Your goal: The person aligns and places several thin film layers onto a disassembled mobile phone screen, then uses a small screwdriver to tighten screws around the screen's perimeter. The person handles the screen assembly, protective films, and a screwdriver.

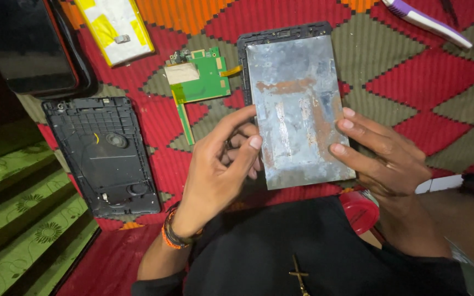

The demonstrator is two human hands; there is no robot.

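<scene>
Both hands hold a tablet screen frame (294, 104) turned back side up, showing a tarnished metal plate with rust-coloured patches inside a black bezel. My left hand (220, 164) grips its lower left edge, thumb and forefinger curled along the side. My right hand (382, 156) holds the right edge, fingertips resting on the metal. A green circuit board (201, 77) with a ribbon strip lies on the patterned cloth just left of the frame.
A black plastic back cover (105, 156) lies inside up at left. A silver battery with yellow tape (117, 24) and a dark tablet (26, 44) sit at top left. A purple-and-white tool (426, 21) is at top right, a red lid (360, 211) near my right wrist.
</scene>
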